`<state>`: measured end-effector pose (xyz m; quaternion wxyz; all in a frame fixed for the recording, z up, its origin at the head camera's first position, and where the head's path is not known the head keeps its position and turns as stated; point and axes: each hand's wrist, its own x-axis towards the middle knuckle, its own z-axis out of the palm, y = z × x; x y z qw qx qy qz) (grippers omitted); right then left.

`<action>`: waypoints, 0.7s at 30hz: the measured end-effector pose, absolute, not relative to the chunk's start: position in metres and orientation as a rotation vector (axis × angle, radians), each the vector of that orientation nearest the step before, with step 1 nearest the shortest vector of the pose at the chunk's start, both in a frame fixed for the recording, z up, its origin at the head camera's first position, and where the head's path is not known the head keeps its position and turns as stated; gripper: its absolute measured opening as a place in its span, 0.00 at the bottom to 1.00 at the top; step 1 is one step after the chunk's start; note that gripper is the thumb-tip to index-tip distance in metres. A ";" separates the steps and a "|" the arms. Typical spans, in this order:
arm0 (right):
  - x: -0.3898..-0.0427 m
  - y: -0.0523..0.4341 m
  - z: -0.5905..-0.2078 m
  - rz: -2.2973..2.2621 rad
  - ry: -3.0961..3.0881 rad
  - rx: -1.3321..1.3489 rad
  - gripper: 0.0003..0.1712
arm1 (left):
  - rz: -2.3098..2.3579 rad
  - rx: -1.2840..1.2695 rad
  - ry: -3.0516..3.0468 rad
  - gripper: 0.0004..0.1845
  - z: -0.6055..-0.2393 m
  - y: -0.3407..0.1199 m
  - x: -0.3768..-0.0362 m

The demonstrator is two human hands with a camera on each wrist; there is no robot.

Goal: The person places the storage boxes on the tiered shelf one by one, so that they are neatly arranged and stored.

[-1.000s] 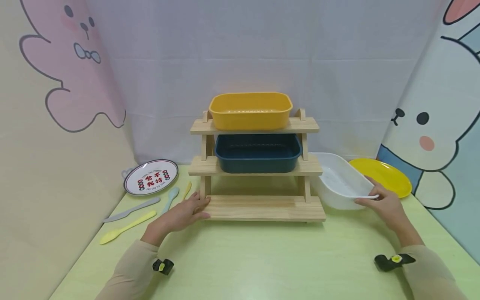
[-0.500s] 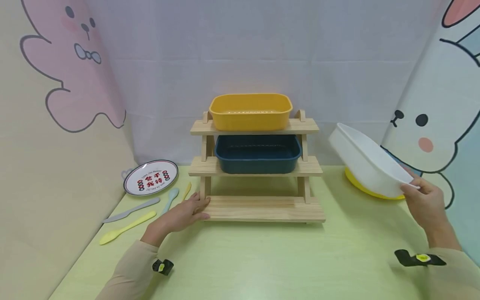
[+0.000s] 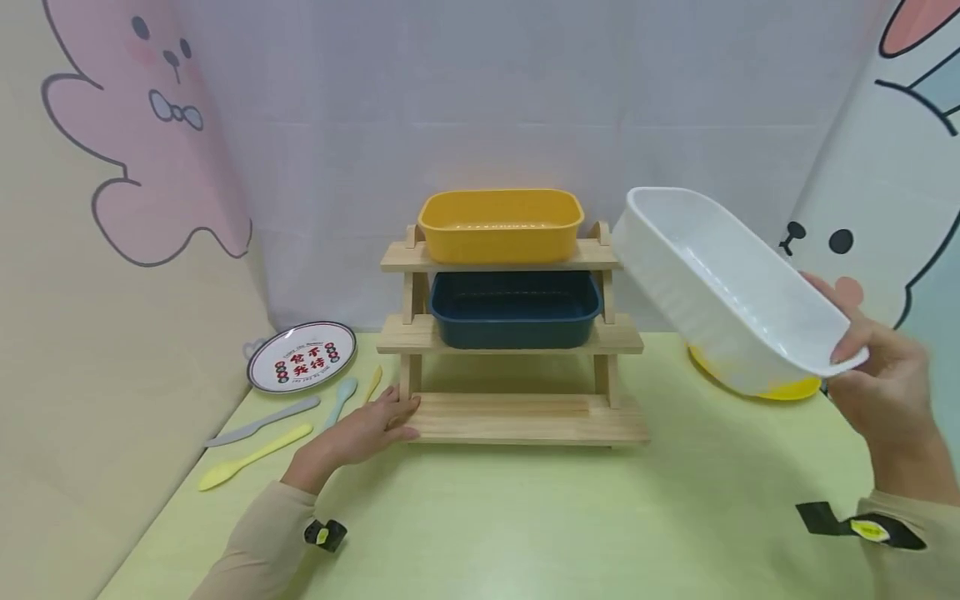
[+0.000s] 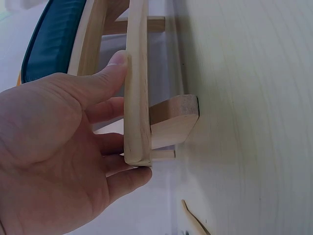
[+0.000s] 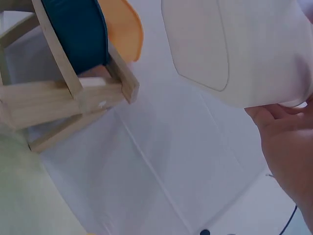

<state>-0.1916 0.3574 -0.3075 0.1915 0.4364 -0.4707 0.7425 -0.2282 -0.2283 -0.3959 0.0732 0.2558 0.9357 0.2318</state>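
My right hand (image 3: 885,375) grips the near end of a white rectangular baking dish (image 3: 738,283), thumb over the rim. The dish is in the air, tilted, its far end higher and close to the right side of a three-tier wooden display stand (image 3: 525,417). In the right wrist view the dish (image 5: 234,49) shows its underside. My left hand (image 3: 360,429) holds the left end of the stand's bottom board (image 4: 137,98), thumb on one face and fingers around the end. A yellow dish (image 3: 501,242) sits on the top tier, a dark blue dish (image 3: 517,329) on the middle one.
On the left lie a printed plate (image 3: 302,357), a grey knife (image 3: 262,421), a yellow spoon (image 3: 255,457), a light blue spoon (image 3: 341,400) and a small yellow utensil (image 3: 373,382). A yellow plate (image 3: 795,389) lies at right behind the white dish.
My right hand has lifted the white dish off the table beside the stand, swung it right, then raised it higher and tilted it. The left hand has stayed in place.
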 end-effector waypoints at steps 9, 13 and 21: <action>-0.186 0.285 -0.297 1.974 -1.336 1.665 0.15 | 0.694 0.794 2.814 0.35 -0.400 -0.228 -0.230; -0.183 0.263 -0.306 2.003 -1.452 1.723 0.14 | 0.706 0.769 2.804 0.35 -0.400 -0.229 -0.231; -0.185 0.232 -0.333 1.981 -1.698 1.797 0.16 | 0.766 0.833 2.792 0.29 -0.397 -0.230 -0.229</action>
